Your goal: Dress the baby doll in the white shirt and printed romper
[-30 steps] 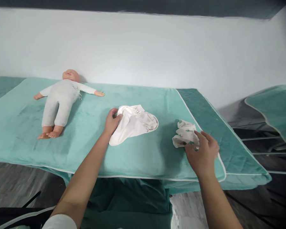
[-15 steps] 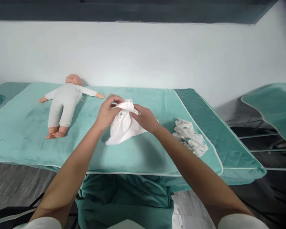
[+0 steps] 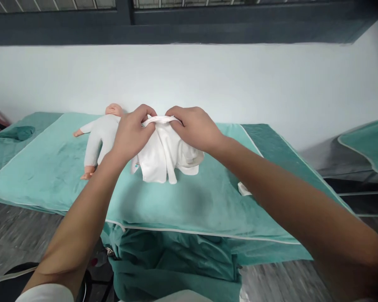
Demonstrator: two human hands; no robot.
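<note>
A white baby garment (image 3: 168, 157) hangs in loose folds above the green bed cover. My left hand (image 3: 134, 132) pinches one end of its gathered top edge, and my right hand (image 3: 197, 127) grips the other end. Both hands are closed, with the edge drawn out between them in a short band. Left of the garment a baby doll (image 3: 99, 134) in a pale suit lies on its back, its arm and leg on one side partly covered by my left hand and forearm.
The green padded cover (image 3: 182, 214) spreads over the bed against a white wall (image 3: 208, 79). A crumpled white cloth (image 3: 244, 189) peeks out beneath my right forearm. Green fabric (image 3: 173, 264) hangs at the front edge. Another green-covered surface (image 3: 371, 142) stands at the right.
The garment has been raised and opened out, its top edge now stretched between my hands. The view has tilted up and turned left, and my right forearm hides most of the patterned cloth.
</note>
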